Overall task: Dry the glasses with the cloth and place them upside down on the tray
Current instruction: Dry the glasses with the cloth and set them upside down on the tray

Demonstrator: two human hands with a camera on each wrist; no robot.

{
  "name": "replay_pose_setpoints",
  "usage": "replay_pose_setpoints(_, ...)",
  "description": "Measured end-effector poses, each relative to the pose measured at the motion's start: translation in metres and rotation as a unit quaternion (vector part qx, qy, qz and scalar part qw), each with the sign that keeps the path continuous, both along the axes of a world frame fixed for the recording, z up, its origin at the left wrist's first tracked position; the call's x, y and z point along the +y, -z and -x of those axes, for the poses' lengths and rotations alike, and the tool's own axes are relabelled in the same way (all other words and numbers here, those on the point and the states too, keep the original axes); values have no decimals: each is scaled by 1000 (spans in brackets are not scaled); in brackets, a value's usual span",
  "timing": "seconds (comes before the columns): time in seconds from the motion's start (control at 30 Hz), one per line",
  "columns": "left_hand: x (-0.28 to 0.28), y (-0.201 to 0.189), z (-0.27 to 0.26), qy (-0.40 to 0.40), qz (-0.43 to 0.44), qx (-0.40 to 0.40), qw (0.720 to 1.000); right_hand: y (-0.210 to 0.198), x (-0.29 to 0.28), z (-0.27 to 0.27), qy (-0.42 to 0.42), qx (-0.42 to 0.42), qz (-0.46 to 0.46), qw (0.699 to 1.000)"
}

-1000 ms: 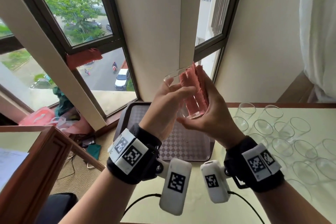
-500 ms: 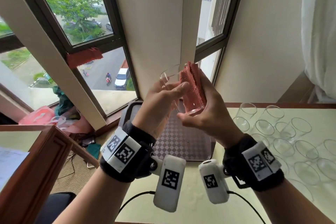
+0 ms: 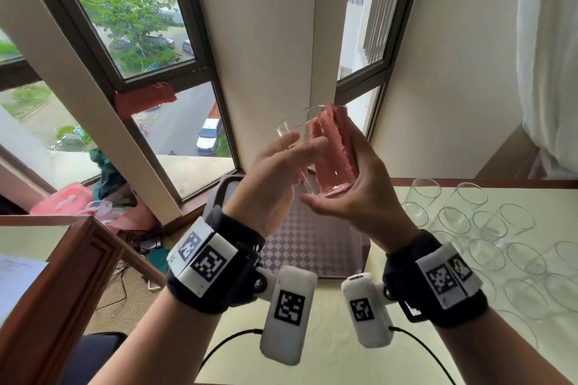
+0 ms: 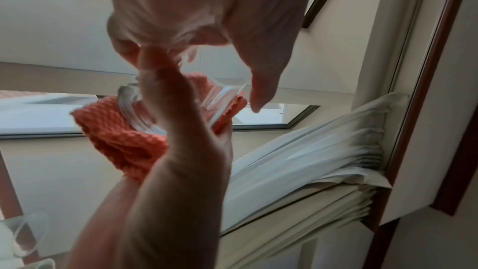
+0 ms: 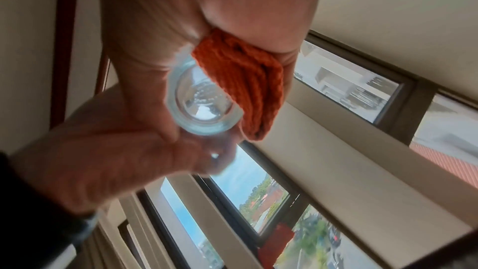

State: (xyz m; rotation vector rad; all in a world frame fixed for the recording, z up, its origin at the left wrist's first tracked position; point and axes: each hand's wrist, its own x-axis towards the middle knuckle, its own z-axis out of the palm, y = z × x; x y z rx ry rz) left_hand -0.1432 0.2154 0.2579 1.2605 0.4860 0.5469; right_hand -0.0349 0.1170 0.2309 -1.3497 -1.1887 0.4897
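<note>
While held up above the tray, glass pinched by left hand, right hand curled round its base, pressing cloth to wall. Thin, slick, breakable, probably light; best gripped low near thick base, not rim.

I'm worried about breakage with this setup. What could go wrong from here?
1. The glass is held in mid-air above the tray; the left hand has only fingertips on it, so it might slip and fall.
2. The cloth lies between the right hand and the glass, which may loosen that grip.
3. Many glasses crowd the table beside the right arm; a wide move could knock them.
</note>
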Motion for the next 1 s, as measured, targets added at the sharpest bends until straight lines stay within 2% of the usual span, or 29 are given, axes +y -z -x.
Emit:
replay_pose_setpoints(0.07, -5, 2, -2, -16, -11, 19, 1000, 0, 1, -1, 11, -56, -7, 998)
replay_pose_setpoints(0.1, -7, 4, -4, -23, -17, 14, 999, 0, 1, -1, 10, -49, 1, 999)
replay_pose_setpoints(0.3, -19, 13, -7, -41, -3, -16, 999, 6, -15, -8, -13, 119, 72, 990)
replay_pose_setpoints(0.47, -6, 22, 1, -54, 27, 4, 998, 13, -23, -24, -16, 178, 65, 982)
replay_pose_setpoints(0.63, 6, 17, 11, 14, 48, 4, 999, 3, -30, -37, -16, 159, 91, 983)
replay_pose_setpoints(0.8, 8, 20, 15, 19, 2, 15, 1000, 7, -33, -35, 44, 158, 118, 979)
replay_pose_setpoints(1.0, 4, 33, 22, -3, -61, -1, 998, 16, -40, -21, 77, 241, 91, 963)
